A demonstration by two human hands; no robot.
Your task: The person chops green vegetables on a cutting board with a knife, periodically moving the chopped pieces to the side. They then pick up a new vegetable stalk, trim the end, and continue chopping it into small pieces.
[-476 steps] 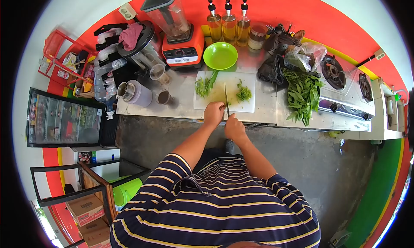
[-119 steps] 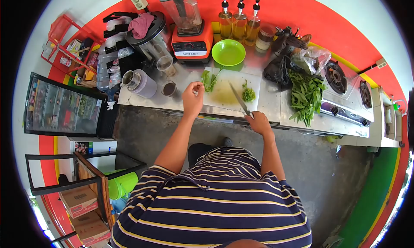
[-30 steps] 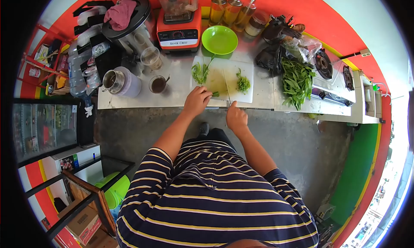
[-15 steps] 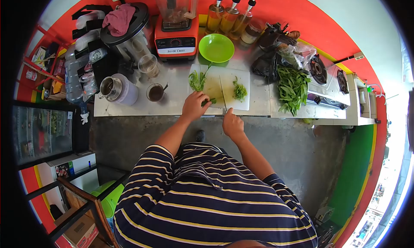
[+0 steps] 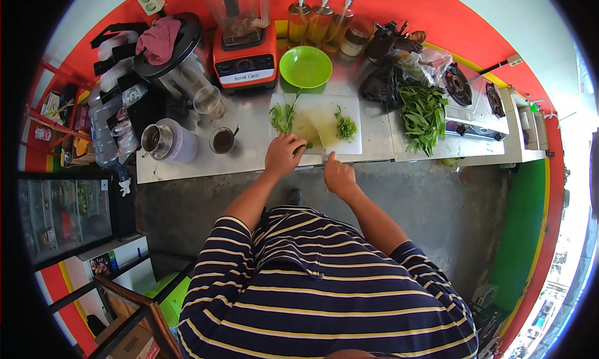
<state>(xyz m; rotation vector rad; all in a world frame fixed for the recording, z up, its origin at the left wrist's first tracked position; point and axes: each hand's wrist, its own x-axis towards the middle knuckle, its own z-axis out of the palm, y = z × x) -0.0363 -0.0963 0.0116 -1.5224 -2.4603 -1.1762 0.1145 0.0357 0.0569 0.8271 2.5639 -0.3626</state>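
Observation:
A white cutting board (image 5: 346, 103) lies on the metal counter. My left hand (image 5: 285, 154) is closed round a small green bunch (image 5: 304, 145) at the board's front edge. Just to its right, my right hand (image 5: 340, 174) grips a knife (image 5: 322, 134) whose thin blade points away over the board; its handle is mostly hidden by the fingers. Uncut leafy greens (image 5: 282, 117) lie on the board's left part, beyond my left hand. Chopped greens (image 5: 345, 127) form a small pile right of the blade.
Behind the board are a green plate (image 5: 306, 67) and a blender (image 5: 244, 63). On the left stand a glass of dark liquid (image 5: 222, 140), an empty-looking glass (image 5: 209, 102) and a flask (image 5: 170, 140). Leafy greens (image 5: 423, 119) lie right, beside a stove (image 5: 469, 97).
The view has shifted and tilted slightly. The knife blade leans further left at its tip, and my left hand remains on the greens.

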